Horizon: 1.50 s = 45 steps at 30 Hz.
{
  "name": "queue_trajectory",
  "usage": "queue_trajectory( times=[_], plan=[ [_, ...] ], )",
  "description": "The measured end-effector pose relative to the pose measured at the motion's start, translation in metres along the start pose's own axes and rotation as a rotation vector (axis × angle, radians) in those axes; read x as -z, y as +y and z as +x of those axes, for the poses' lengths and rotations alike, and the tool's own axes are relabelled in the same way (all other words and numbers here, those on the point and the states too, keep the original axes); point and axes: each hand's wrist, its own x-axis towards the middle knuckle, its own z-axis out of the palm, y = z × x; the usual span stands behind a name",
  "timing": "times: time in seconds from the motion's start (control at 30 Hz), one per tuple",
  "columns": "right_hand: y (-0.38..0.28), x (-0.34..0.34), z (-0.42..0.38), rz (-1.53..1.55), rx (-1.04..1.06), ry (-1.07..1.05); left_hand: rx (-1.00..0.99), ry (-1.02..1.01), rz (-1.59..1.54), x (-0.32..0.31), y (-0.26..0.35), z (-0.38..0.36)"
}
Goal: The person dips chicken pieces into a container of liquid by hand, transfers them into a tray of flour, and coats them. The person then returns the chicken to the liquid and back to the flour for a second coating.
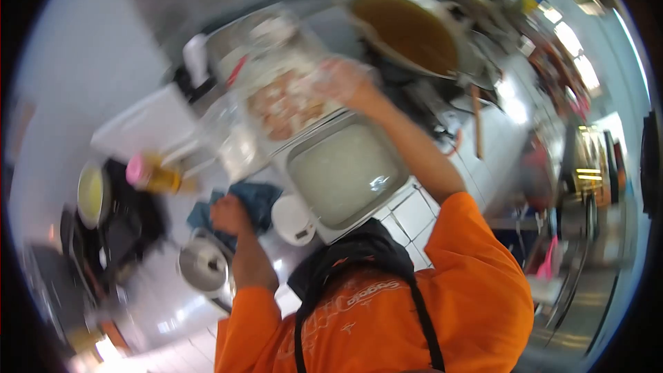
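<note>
My left hand (230,215) is closed on a crumpled blue cloth (259,202) on the metal counter. My right hand (342,84) reaches over the right side of a metal tray of pale raw meat pieces (280,105). White powder seems to coat the meat and this hand, whose fingers are smeared by motion. Close to my body sits a deep metal pan of cloudy liquid (349,169). A round white kitchen scale (293,220) lies between the cloth and that pan.
A wide pan of brown liquid (407,31) stands on a burner at the back right. Left of the trays are a clear plastic bag (235,141), a pink-capped bottle (155,173) and a white board or lid (145,124). A metal pot (203,264) is near my left forearm.
</note>
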Motion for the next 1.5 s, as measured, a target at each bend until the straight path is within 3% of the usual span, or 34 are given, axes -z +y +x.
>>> queue_trajectory(
  times=[0.03,0.07,0.1,0.13,0.2,0.27,0.4,0.6,0.63,0.7,0.8,0.83,0.9,0.93,1.0,1.13,1.2,1.37,1.43,1.47,1.5],
  plan=[
    [0.007,-0.002,-0.014,0.048,0.076,0.179,-0.046,-0.014,0.028,-0.011,-0.002,0.001],
    [0.0,0.012,-0.027,-0.01,0.075,0.196,-0.02,0.019,0.065,0.009,0.004,-0.001],
    [-0.012,0.028,-0.041,0.124,0.09,0.234,-0.028,0.027,-0.072,0.001,-0.001,-0.001],
    [-0.022,0.039,-0.055,0.263,0.121,0.273,-0.044,0.178,0.034,-0.014,-0.001,-0.006],
    [-0.03,0.046,-0.078,0.17,-0.032,0.066,0.045,0.034,-0.09,-0.004,-0.001,-0.004],
    [-0.023,0.006,-0.103,0.177,-0.222,-0.035,0.077,-0.004,-0.082,-0.014,-0.002,-0.006],
    [-0.03,-0.049,-0.156,0.001,-0.359,-0.261,0.095,-0.059,-0.118,-0.013,0.0,-0.004],
    [-0.022,-0.169,-0.2,-0.204,-0.375,-0.293,0.079,-0.037,-0.095,-0.022,-0.003,-0.006],
    [-0.021,-0.174,-0.199,-0.206,-0.381,-0.29,0.078,-0.034,-0.079,-0.024,-0.003,-0.006],
    [-0.02,-0.179,-0.197,-0.14,-0.445,-0.556,0.073,-0.028,-0.063,-0.024,-0.003,-0.005],
    [-0.019,-0.17,-0.187,-0.255,-0.379,-0.626,0.093,-0.053,-0.059,-0.018,-0.001,-0.003],
    [-0.018,-0.161,-0.187,-0.264,-0.381,-0.621,0.092,-0.05,-0.055,-0.018,-0.002,-0.003],
    [-0.015,-0.137,-0.195,-0.164,-0.296,-0.21,0.095,-0.055,-0.061,-0.019,0.0,-0.005],
    [-0.018,-0.114,-0.191,-0.171,-0.299,-0.213,0.089,-0.053,-0.055,-0.02,-0.001,-0.004],
    [-0.027,-0.067,-0.18,0.135,-0.463,-0.314,0.078,-0.055,-0.046,-0.023,-0.002,-0.005],
    [-0.008,-0.084,-0.181,0.242,-0.356,-0.173,0.079,-0.052,-0.048,-0.032,-0.002,-0.003],
    [-0.015,-0.06,-0.181,0.512,-0.644,-0.047,0.08,-0.053,-0.022,-0.028,-0.006,-0.004],
    [-0.007,-0.059,-0.187,0.672,-0.893,-0.104,0.044,0.024,-0.044,-0.006,0.0,-0.004],
    [-0.003,-0.074,-0.195,0.574,-0.883,-0.052,-0.191,0.011,-0.09,0.002,-0.006,0.001],
    [0.021,-0.106,-0.21,0.616,-0.72,-0.013,-0.371,0.168,0.046,-0.018,-0.011,0.002],
    [0.041,-0.142,-0.227,0.684,-0.561,0.018,-0.237,-0.001,0.09,0.012,0.0,0.0]
  ],
)
